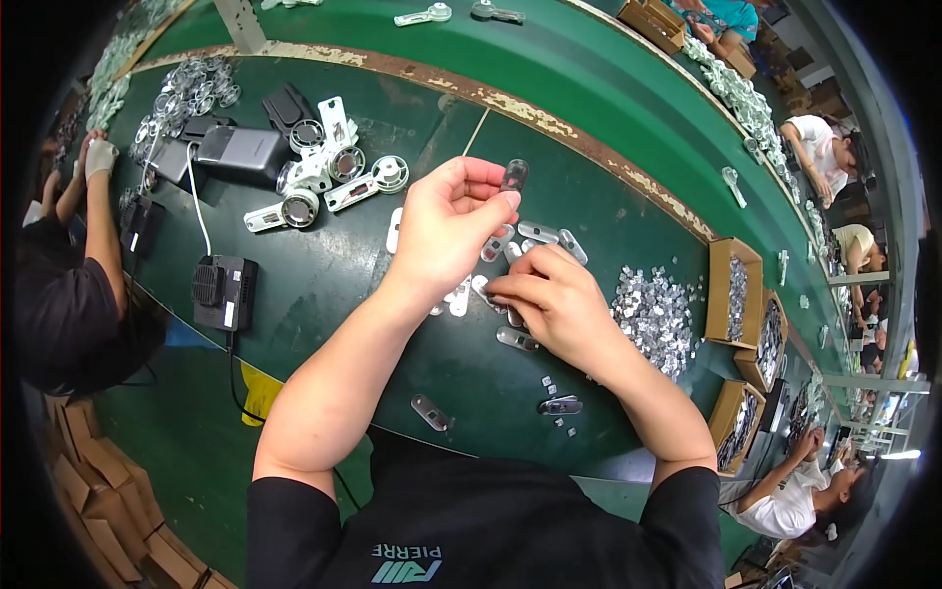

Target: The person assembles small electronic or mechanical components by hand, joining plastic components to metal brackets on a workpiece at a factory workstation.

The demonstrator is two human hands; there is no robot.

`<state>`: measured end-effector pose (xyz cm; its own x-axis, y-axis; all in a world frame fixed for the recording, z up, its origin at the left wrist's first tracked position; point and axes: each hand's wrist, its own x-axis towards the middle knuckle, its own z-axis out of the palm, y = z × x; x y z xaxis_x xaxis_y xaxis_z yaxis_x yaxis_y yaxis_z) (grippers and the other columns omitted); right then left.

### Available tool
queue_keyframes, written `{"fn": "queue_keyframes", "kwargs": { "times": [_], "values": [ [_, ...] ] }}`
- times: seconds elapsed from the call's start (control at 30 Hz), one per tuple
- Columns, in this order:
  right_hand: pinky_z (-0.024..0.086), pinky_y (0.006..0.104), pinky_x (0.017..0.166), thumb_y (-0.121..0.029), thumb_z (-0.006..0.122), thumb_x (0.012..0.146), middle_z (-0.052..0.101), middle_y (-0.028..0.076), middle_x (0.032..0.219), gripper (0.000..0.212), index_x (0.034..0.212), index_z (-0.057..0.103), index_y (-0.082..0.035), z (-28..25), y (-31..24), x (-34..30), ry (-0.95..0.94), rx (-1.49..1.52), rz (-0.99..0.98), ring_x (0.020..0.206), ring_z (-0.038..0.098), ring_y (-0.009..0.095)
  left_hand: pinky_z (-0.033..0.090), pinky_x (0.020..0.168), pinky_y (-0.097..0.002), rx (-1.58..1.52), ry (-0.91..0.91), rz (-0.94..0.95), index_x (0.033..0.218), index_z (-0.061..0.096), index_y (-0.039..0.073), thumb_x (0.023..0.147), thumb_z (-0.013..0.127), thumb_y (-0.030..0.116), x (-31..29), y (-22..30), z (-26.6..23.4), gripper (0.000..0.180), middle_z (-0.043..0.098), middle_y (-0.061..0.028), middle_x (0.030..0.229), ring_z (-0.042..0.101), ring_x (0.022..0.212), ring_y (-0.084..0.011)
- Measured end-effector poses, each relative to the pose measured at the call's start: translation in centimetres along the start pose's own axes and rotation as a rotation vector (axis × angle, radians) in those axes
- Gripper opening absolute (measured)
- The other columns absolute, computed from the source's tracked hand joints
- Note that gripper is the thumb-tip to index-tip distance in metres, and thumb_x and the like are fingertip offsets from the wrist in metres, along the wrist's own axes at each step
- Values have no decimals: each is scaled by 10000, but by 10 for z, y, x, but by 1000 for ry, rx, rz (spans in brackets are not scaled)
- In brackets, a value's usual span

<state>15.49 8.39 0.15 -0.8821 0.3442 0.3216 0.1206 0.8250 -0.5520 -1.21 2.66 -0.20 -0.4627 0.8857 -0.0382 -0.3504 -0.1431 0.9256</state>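
My left hand (446, 221) is raised over the bench, thumb and fingers pinching a small dark, see-through oval plate (514, 177). Lower and to the right, the fingers of my right hand (559, 299) are drawn together at a loose pile of similar pieces; what is between their tips, if anything, is hidden. Around that hand lie pale oval plates (538, 233), with another oval plate (517, 339) just below it. Nearer to me, one dark oval plate (430, 412) lies alone, and a further dark piece (560, 404) has tiny clear bits around it.
A heap of small clear squares (653, 319) lies right of my hands, beside cardboard boxes (726, 294) of parts. White handheld fans (368, 184), a grey case (240, 152) and a black charger (224, 293) sit left. A green conveyor belt (589, 88) runs behind; co-workers sit around.
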Motion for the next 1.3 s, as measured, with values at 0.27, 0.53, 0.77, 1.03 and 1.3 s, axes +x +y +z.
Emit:
{"fn": "queue_keyframes", "kwargs": {
  "times": [0.27, 0.53, 0.77, 1.03, 1.3],
  "values": [
    [494, 348, 747, -27, 705, 778, 592, 96, 861, 125, 894, 661, -45, -2, -2, 3, -133, -31, 59, 835, 598, 249, 545, 668, -244, -31, 9, 3, 1072, 601, -44, 854, 686, 15, -2, -1, 1, 242, 664, -90, 917, 663, 775, -123],
    [514, 219, 765, -9, 647, 906, 655, 52, 901, 89, 975, 623, 41, -21, 2, 32, 393, 862, 474, 836, 621, 84, 575, 832, -277, 104, -13, 147, 1141, 606, -78, 855, 673, -69, -18, -2, 15, 294, 693, -147, 1030, 690, 917, -174],
    [542, 247, 817, 87, 658, 854, 592, 80, 969, 248, 1028, 501, 6, -15, 12, 44, 448, 1081, 380, 905, 619, 121, 564, 834, -272, 113, -44, 240, 1145, 606, -76, 874, 657, -61, -17, -4, 17, 277, 688, -146, 1049, 687, 930, -170],
    [480, 255, 616, 3, 717, 809, 665, 51, 853, 241, 1005, 591, -57, -35, 69, 131, 94, 1175, 403, 730, 619, 129, 568, 700, -279, -239, 91, 78, 1038, 586, -33, 928, 622, 36, -11, 11, 0, 135, 664, -107, 917, 665, 764, -166],
    [519, 460, 874, 68, 503, 806, 624, 249, 1187, 693, 1454, 329, -104, -58, 240, 291, 154, -436, 559, 1036, 632, 405, 524, 643, -215, 10, 67, 117, 986, 678, -26, 880, 696, 60, -13, -20, 10, 137, 699, -54, 820, 648, 720, -71]
  ]
}}
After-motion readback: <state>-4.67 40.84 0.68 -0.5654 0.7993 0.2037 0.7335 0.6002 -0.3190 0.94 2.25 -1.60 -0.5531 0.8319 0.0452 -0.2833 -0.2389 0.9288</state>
